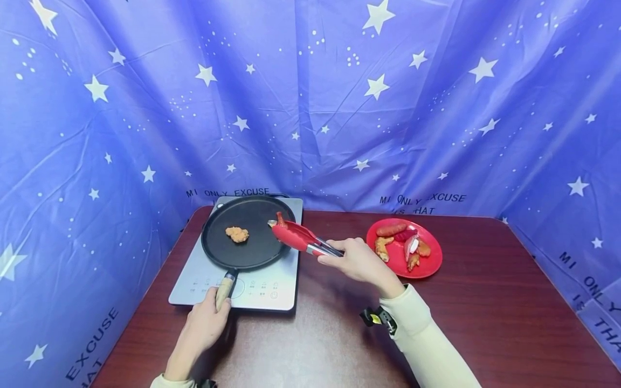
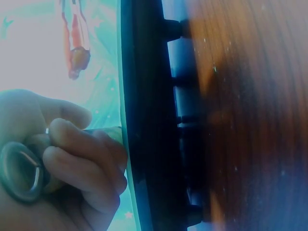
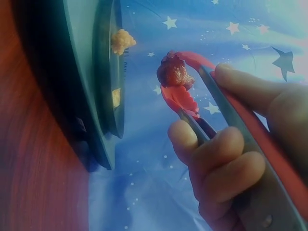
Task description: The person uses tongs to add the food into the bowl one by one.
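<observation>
Gripping | right fingers (image 3: 233, 178): shiny metal tongs (image 1: 295, 235) | left fingers (image 2: 79, 168): woodlike handle (image 1: 225, 291) of round pan (image 1: 254, 215)

Cooktop (image 1: 188, 290) at far left corner of tabletop (image 1: 485, 307); pan (image 1: 257, 256) on it, handle (image 1: 225, 289) toward near edge. Food piece (image 1: 237, 234) in pan, left of centre. Tongs (image 1: 293, 237) reach over pan's right side. Plate (image 1: 433, 263) right of cooktop, sausage (image 1: 391, 230) on it. Curtain (image 1: 330, 81) behind far edge.
</observation>
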